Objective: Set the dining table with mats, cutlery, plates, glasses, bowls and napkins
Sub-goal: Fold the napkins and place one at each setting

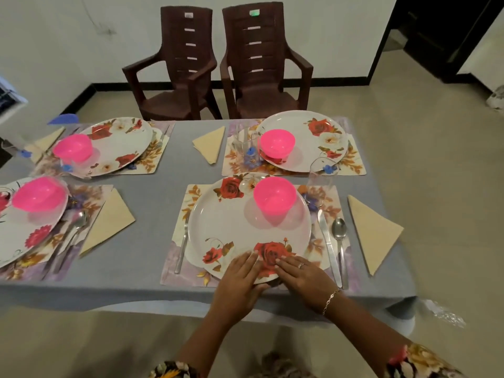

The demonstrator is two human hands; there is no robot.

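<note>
Left hand (240,279) and right hand (302,276) lie flat side by side, fingers straight, on the near rim of the near plate (231,227) at lower centre, gripping nothing. Bracelet (331,297) on the right wrist.

Grey-clothed table (152,214) fills mid frame. Two brown plastic chairs (261,77) stand behind it, upper centre.

Four settings are laid, each a floral mat with a rose-print plate and a pink bowl.
- Near mat (174,257), lower centre, lies under the near plate.
- Far right plate (313,148), upper right.
- Far left plate (117,143), upper left.
- Left plate (27,233), cut off by the left edge.

Folded beige near napkin (373,233) lies on the cloth just right of the near mat. Far napkin (210,144) lies between the two far mats. Left napkin (109,222) lies beside the left plate.

Near bowl (274,196) sits upright on the far part of the near plate. Clear glass (321,175) stands at the near mat's upper right corner. Knife (327,241) and spoon (339,236) lie right of the near plate, fork (183,241) left of it.
</note>
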